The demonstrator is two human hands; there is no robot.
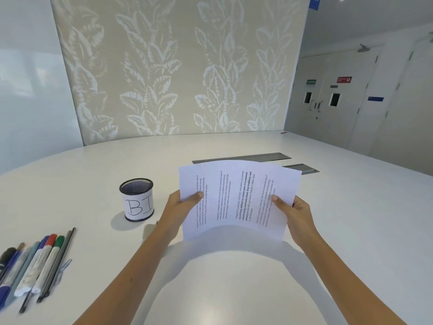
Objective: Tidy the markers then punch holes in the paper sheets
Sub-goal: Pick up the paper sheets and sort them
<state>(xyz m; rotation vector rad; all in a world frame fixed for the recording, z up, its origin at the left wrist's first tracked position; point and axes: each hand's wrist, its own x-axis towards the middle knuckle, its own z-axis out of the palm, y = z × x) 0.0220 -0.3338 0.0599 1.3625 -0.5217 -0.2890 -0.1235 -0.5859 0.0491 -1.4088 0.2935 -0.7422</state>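
Several printed paper sheets [236, 198] are fanned out and held up above the white table [351, 207], with the text running sideways. My left hand [180, 205] grips the left edge of the fan, thumb on top. My right hand [294, 212] grips the right edge the same way. Markers and pens [35, 263] lie side by side in a row at the table's left front; red, green and blue caps show. A black mesh pen cup [137, 199] with a white label reading "BI" stands left of my left hand. No hole punch is visible.
Two grey cable hatches [241, 157] are set into the table behind the sheets. A paper clip [66, 265] lies beside the markers. A leaf-patterned wall panel rises behind the table, and doors stand at the far right.
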